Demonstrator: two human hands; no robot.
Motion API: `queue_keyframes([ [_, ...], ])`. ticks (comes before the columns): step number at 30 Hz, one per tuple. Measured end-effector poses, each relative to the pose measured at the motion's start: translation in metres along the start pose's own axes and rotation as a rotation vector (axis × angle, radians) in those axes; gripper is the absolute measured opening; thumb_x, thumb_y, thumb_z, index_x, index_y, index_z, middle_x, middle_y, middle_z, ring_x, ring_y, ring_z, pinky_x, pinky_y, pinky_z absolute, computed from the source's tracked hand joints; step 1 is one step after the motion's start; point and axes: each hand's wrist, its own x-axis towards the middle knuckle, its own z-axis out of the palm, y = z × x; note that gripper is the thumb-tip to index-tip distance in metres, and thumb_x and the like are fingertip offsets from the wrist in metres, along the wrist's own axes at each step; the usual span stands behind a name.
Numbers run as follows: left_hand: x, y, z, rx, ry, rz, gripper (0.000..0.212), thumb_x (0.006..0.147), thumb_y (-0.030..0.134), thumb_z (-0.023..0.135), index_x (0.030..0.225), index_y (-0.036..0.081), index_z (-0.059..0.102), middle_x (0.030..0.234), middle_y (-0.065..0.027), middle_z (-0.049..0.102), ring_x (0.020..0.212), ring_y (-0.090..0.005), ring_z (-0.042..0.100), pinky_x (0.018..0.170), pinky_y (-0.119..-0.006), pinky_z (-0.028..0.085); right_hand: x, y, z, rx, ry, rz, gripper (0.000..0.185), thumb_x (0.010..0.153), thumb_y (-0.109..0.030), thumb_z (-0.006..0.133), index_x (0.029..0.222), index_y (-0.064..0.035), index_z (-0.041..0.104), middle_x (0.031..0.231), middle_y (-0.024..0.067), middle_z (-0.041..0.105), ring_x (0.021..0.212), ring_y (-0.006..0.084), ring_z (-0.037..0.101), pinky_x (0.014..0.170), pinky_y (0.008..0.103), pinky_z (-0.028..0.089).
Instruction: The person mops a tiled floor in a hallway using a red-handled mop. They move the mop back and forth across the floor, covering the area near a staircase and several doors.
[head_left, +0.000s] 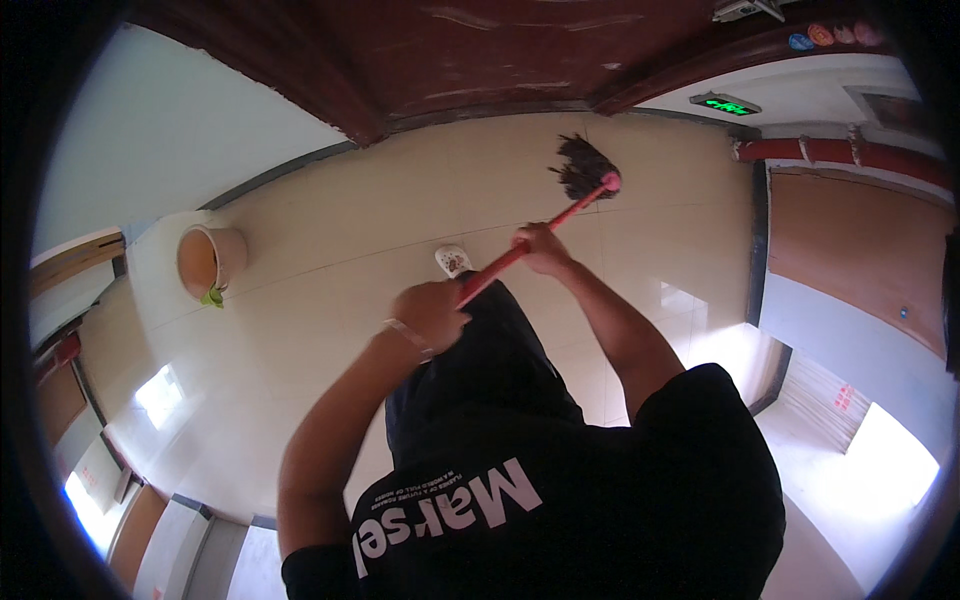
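A mop with a red handle (494, 270) runs slantwise in front of me, from near my waist up to its head. Its dark strand head (583, 166) lies on the tiled floor, joined to the handle by a pink socket. My left hand (430, 315) grips the handle near its upper end; a thin band circles that wrist. Farther down the handle, my right hand (541, 248) is closed around it. Between the hands and the floor, one white clog (453, 260) shows beyond my dark trousers.
A light plastic bucket (231, 251) with a green cloth or leaf at its rim stands at the left. Dark red double doors (480, 56) are ahead. A lit green exit sign (724, 104) and a red pipe (825, 151) are at the right wall.
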Motion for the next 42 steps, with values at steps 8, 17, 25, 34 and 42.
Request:
queue_keyframes([
  [8,0.005,-0.021,0.074,-0.037,-0.055,-0.022,0.028,0.066,0.026,0.053,0.079,0.002,0.045,0.069,-0.0159,0.053,0.068,-0.0299,0.052,0.061,-0.038,0.04,-0.03,0.056,0.038,-0.389,-0.404,0.124,0.011,0.061,-0.015,0.052,0.069,-0.0071,0.054,0.072,0.0123,0.053,0.074,0.0266,0.05,0.065,0.0346,0.041],
  [17,-0.191,-0.167,0.042,-0.068,0.105,-0.308,0.021,0.066,0.023,0.053,0.076,0.005,0.047,0.067,-0.014,0.053,0.067,-0.0288,0.051,0.059,-0.037,0.04,0.021,-0.147,0.181,-0.305,-0.636,-0.344,0.015,0.059,-0.02,0.055,0.066,-0.0068,0.053,0.063,0.0122,0.052,0.066,0.028,0.051,0.06,0.0354,0.041],
  [25,-0.427,-0.211,0.082,-0.11,0.465,-0.786,0.018,0.059,0.014,0.059,0.067,0.005,0.046,0.061,-0.0105,0.051,0.058,-0.0266,0.049,0.053,-0.036,0.038,-0.025,-0.393,0.304,-0.216,-0.801,-0.639,0.026,0.058,-0.012,0.053,0.084,-0.0077,0.051,0.087,0.012,0.05,0.081,0.0267,0.049,0.067,0.0351,0.04],
  [34,-0.451,-0.13,0.165,-0.442,0.753,-1.306,0.023,0.06,0.015,0.059,0.076,0.005,0.045,0.059,-0.0114,0.05,0.057,-0.028,0.049,0.05,-0.036,0.038,-0.048,-0.457,0.399,-0.408,-1.211,-1.104,0.024,0.059,-0.005,0.051,0.083,-0.0034,0.052,0.084,0.0142,0.051,0.081,0.0271,0.049,0.068,0.0334,0.04],
  [42,-0.314,-0.051,0.186,-1.273,0.771,-1.508,0.025,0.068,0.026,0.052,0.081,0.005,0.045,0.061,-0.0154,0.052,0.06,-0.0311,0.051,0.052,-0.038,0.04,-0.028,-0.359,0.368,-0.651,-1.436,-1.425,0.014,0.057,-0.011,0.056,0.07,-0.005,0.054,0.074,0.0132,0.051,0.076,0.0287,0.048,0.066,0.0363,0.039],
])
